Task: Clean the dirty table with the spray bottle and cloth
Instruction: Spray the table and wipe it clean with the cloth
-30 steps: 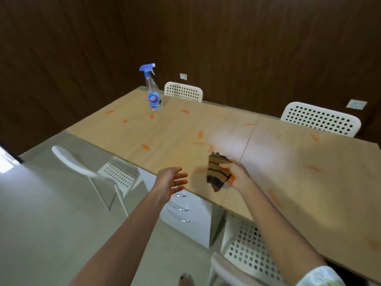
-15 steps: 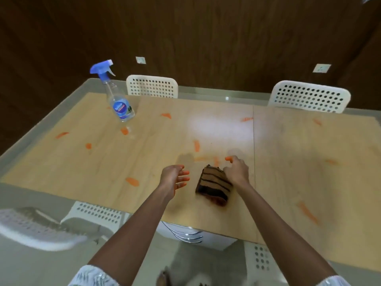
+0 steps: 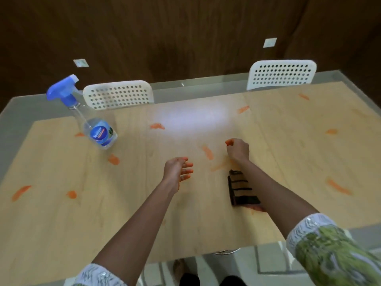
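smooth pale wood table (image 3: 206, 223), clear plastic spray bottle (image 3: 99, 131), striped woven cloth (image 3: 241, 190).

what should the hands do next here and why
Probably reach the left hand forward-left to the spray bottle: both hands are empty, the cloth lies on the table, and the orange smears look unsprayed.
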